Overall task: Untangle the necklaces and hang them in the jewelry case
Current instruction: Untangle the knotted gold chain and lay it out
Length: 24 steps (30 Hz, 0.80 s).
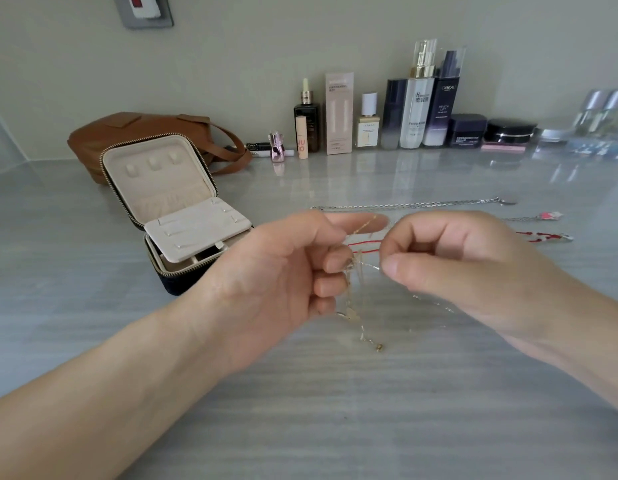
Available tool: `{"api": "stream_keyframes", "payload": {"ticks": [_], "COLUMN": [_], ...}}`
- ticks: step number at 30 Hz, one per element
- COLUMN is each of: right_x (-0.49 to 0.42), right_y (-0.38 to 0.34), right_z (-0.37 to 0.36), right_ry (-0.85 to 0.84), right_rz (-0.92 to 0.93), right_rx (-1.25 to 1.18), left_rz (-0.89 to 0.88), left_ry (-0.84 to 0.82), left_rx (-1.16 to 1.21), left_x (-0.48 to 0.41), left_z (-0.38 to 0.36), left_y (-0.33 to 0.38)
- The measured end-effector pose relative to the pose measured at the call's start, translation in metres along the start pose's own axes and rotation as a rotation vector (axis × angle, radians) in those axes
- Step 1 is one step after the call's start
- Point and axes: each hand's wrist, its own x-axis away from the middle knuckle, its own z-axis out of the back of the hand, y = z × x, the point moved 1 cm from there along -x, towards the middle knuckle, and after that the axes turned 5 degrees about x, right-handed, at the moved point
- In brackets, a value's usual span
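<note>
The case (169,209) stood open on the table (335,410), to the left of the hands, with its lid upright. In the lid there were three small pegs and a pocket under them. A pale flap lay tilted over the lower compartments, and what was in them could not be seen.

The tangle (352,268) of thin gold chains was above the table, between the two hands. The left hand (283,271) held it with curled fingers, the index finger stretched out with one strand across it. The right hand (456,268) pinched a fine strand between thumb and index finger. This strand ran sideways, while the rest hung mostly downward, its low end with a small clasp near the table. The chains were thin and blurred, so single loops were hard to follow.

Behind the hands a silver chain (415,204) lay straight from left to right. A red cord (539,237) lay the same way, partly hidden by the right hand.
</note>
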Motion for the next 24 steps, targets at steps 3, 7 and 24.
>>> {"api": "stream_keyframes", "payload": {"ticks": [3, 7, 24], "right_x": [0.001, 0.001, -0.002], "right_y": [-0.002, -0.002, -0.003], "right_z": [0.0, -0.006, 0.015], "right_ry": [0.018, -0.016, 0.032], "right_rz": [-0.022, -0.024, -0.092], "right_rx": [-0.004, -0.002, -0.135], "left_rz": [-0.03, -0.017, 0.023], "left_ry": [0.003, -0.036, -0.039], "left_rx": [-0.013, -0.043, 0.039], "left_x": [0.0, 0.0, 0.001], "left_z": [-0.001, -0.002, 0.001], "left_y": [0.001, 0.0, 0.004]}}
